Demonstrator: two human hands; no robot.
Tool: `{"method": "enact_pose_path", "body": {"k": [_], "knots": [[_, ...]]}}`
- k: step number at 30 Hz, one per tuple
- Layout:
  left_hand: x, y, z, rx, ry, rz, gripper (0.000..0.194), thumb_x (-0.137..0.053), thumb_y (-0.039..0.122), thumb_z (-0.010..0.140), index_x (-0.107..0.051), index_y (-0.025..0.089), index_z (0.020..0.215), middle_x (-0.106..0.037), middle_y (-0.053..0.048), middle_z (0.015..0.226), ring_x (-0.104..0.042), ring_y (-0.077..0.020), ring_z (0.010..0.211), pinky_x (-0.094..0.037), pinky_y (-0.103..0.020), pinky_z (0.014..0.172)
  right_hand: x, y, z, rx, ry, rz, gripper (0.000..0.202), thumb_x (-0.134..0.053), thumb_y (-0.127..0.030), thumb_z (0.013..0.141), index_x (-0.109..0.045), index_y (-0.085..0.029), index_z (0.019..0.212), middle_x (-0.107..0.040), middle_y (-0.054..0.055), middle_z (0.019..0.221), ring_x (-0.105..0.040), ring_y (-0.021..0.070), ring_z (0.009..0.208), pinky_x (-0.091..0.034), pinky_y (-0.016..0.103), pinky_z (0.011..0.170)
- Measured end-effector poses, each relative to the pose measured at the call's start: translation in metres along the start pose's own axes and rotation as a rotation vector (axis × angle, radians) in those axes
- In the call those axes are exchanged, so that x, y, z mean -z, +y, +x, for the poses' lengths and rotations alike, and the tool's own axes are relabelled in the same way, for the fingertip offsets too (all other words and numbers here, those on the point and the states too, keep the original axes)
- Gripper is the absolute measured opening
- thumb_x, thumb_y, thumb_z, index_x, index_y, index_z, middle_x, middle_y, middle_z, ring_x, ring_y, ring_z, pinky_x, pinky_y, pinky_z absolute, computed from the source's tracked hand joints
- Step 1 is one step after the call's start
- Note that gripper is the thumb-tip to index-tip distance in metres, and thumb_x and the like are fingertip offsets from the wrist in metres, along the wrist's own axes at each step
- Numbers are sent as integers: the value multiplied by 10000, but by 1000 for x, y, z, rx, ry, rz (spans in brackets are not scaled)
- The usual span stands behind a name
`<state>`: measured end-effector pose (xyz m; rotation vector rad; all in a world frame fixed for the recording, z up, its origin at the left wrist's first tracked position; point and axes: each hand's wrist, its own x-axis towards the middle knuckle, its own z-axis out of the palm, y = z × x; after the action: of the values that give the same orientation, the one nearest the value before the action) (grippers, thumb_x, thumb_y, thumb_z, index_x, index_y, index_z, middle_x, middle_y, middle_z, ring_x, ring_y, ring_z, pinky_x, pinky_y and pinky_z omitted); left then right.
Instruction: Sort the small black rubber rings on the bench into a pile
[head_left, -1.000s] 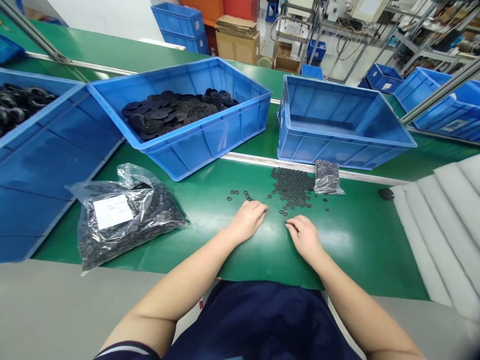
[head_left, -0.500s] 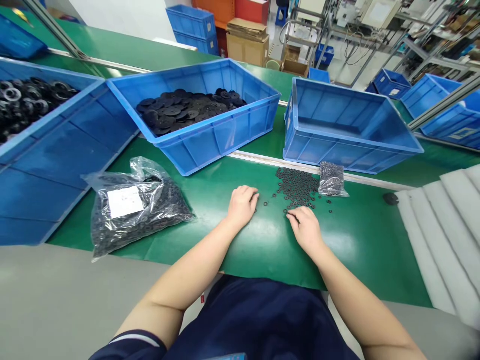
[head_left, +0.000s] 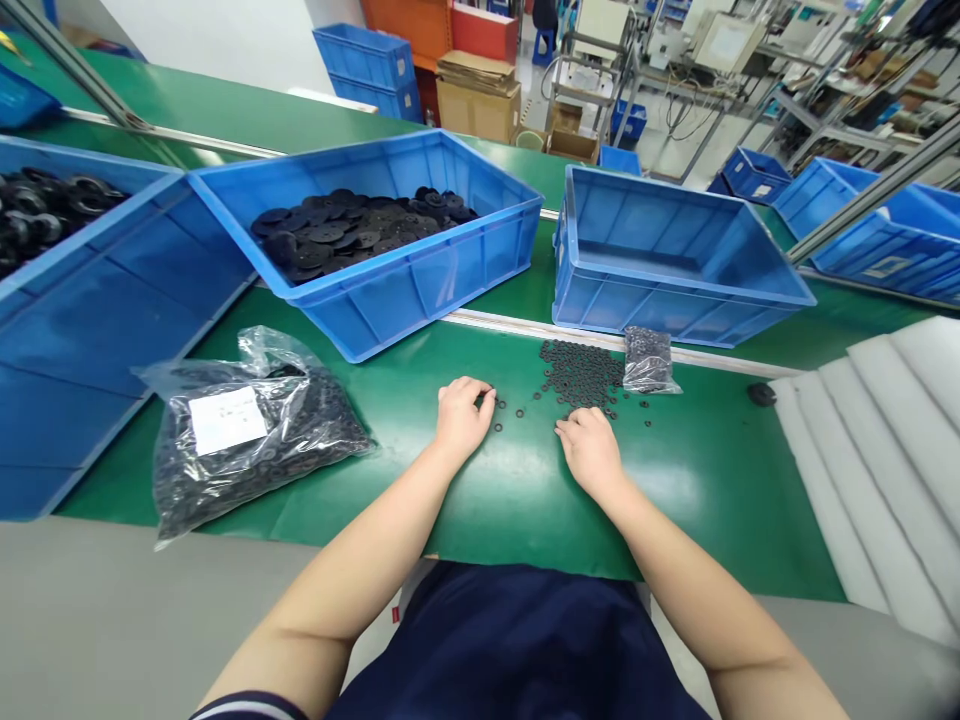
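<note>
On the green tabletop, my left hand point(head_left: 463, 418) is closed in a pinch, thumb and index finger almost together. A dark speck shows at its fingertips, too small to name. Just right of it lie several loose small black rings point(head_left: 520, 413). My right hand point(head_left: 590, 447) is closed too, its fingertips pinched around what looks like a small black ring, mostly covered by the fingers. It rests at the near edge of a spread pile of small black rings point(head_left: 581, 372). A small clear bag of such rings point(head_left: 649, 360) lies against the pile's right side.
A large clear bag of black parts point(head_left: 262, 430) with a white label sits at left. Behind stand a blue bin of black discs point(head_left: 442, 285), another blue bin point(head_left: 675, 300), and a left bin point(head_left: 112, 330). White foam sheets point(head_left: 862, 450) lean at right.
The view has shifted slightly. My left hand has drawn a little left, showing more loose rings beside it. My right hand has moved slightly left, its fingers closer together.
</note>
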<state>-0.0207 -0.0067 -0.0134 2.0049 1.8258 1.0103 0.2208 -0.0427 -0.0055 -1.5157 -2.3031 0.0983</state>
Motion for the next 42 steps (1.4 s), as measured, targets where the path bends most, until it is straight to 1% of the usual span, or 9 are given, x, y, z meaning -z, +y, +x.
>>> {"method": "enact_pose_path", "body": {"k": [3,5,10,14,17,21,26,30,42], "knots": [[0,-1,-1,-26,12,4,155,-548,271,923,-653,205,829,-698,-55,893,-627,-234,902,-408,-403,862,3,-1,-6,11,23,-12,247,-541,-272,962,-774,-200,1000,-648,104,887,-522,236,846,-464,385,786],[0,-1,-3,-54,17,3,158,-551,287,928,-652,206,838,-693,-59,904,-618,-238,914,-406,-411,875,7,9,-14,-18,105,29,262,-527,-283,970,-751,-187,1066,-663,110,954,-546,238,898,-477,388,832],[-1,-2,-2,-14,99,40,164,-590,340,905,-672,205,952,-646,-124,1096,-564,-307,1089,-408,-472,922,24,70,-39,-305,378,-78,272,-526,-324,934,-722,-153,1013,-680,132,972,-581,267,946,-476,430,880],[-3,-10,4,79,127,77,219,-634,354,865,-659,209,1027,-557,-174,1309,-474,-370,1286,-370,-562,1018,34,109,-52,-461,361,-64,302,-513,-362,892,-724,-150,931,-673,136,908,-591,258,840,-489,425,825],[-6,-18,7,73,109,56,215,-631,355,868,-655,211,1025,-565,-169,1323,-463,-356,1336,-351,-565,1079,35,119,-52,-471,321,2,324,-494,-402,888,-714,-168,844,-671,120,850,-595,251,804,-488,408,803],[-11,-23,7,62,141,6,186,-583,333,900,-655,200,1009,-591,-157,1322,-472,-330,1355,-370,-536,1106,30,95,-35,-448,294,104,353,-521,-469,894,-703,-177,812,-664,101,790,-586,234,730,-478,384,740],[-12,-21,6,53,140,33,196,-609,329,890,-652,193,1024,-591,-161,1331,-472,-341,1355,-359,-546,1117,8,10,7,-106,110,163,201,-567,-347,948,-717,-225,890,-704,81,924,-593,246,931,-414,389,831],[-10,-20,5,69,185,-28,216,-541,325,936,-614,180,1078,-607,-162,1311,-491,-300,1341,-372,-506,1118,-13,-36,36,-11,4,156,153,-588,-263,953,-713,-224,875,-694,64,912,-570,234,939,-365,372,811],[-8,-19,6,85,185,-25,231,-544,340,935,-585,198,1111,-625,-144,1281,-536,-293,1280,-387,-490,1090,-30,-40,47,-86,-13,145,182,-616,-262,944,-757,-245,829,-702,56,866,-543,231,920,-313,371,779]]}}
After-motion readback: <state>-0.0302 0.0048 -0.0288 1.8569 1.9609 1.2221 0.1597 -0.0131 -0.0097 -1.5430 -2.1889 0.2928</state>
